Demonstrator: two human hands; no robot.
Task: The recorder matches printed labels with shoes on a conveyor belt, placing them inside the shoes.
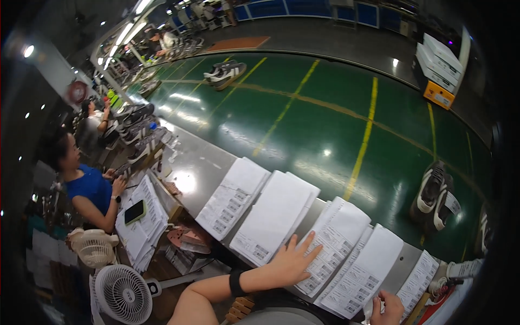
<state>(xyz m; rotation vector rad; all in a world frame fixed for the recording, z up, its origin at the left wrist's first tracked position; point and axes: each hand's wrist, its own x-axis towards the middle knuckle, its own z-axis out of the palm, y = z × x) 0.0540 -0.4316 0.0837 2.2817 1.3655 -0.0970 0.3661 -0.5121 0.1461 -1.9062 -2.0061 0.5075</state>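
My left hand (288, 264) lies with its fingers spread, its fingertips on the left edge of a stack of printed label sheets (338, 227). A dark band circles that wrist. My right hand (390, 309) is at the lower edge with curled fingers, beside another stack of label sheets (362, 271). Something small and pale shows by its fingertips, too unclear to name. Further left on the metal ledge lie a mostly white paper stack (281, 211) and one more label stack (233, 197). A narrower label stack (420, 279) lies to the right of my right hand.
Beyond the ledge runs a green conveyor belt (303, 130) with yellow lines, carrying pairs of sneakers (433, 197). Shoe boxes (439, 67) stand far right. At left are a white fan (123, 295), papers with a phone (135, 212), and a person in blue (92, 189).
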